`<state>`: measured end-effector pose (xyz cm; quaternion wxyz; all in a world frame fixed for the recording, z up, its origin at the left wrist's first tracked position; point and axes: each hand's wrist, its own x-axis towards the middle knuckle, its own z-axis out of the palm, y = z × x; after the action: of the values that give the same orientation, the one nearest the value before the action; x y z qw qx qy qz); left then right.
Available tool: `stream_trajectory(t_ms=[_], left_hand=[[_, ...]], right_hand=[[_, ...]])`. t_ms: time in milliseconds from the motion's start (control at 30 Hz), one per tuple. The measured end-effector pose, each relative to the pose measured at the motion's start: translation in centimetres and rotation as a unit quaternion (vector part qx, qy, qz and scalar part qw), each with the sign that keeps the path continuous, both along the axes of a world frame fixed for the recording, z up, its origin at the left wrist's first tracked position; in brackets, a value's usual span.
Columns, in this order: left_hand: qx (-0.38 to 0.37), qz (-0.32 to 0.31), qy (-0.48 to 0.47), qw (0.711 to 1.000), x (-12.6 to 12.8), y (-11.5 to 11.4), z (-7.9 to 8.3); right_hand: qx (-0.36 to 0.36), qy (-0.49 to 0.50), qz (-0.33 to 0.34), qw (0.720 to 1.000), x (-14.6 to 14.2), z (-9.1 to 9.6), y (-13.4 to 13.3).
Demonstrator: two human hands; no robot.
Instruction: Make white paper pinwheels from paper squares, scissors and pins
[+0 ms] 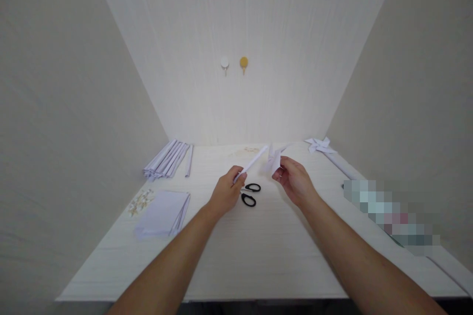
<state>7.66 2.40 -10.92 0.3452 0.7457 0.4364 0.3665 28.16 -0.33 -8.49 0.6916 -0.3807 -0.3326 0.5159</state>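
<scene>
Folded paper (273, 160), paper stick (252, 163): plain white

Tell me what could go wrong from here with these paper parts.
The right hand pinches the folded paper piece by its lower edge, so it might crease or slip. The thin paper stick in the left hand could bend if pushed. The scissors lie under both hands; a lowered wrist might catch them.

The pale worktop (258, 256) carries paper rolls (168, 160) back left, a sheet stack (162, 212) nearer, black scissors (249, 194) mid-way, and a pinwheel (320, 145) back right.
</scene>
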Motion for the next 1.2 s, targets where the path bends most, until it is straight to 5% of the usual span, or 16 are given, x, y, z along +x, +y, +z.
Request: stream_trajectory(t_ms=[1200], left_hand=[[0.051, -0.006, -0.064, 0.997, 0.42, -0.33, -0.05]], right_hand=[[-0.015, 0.012, -0.003, 1.0, 0.4, -0.11, -0.1]])
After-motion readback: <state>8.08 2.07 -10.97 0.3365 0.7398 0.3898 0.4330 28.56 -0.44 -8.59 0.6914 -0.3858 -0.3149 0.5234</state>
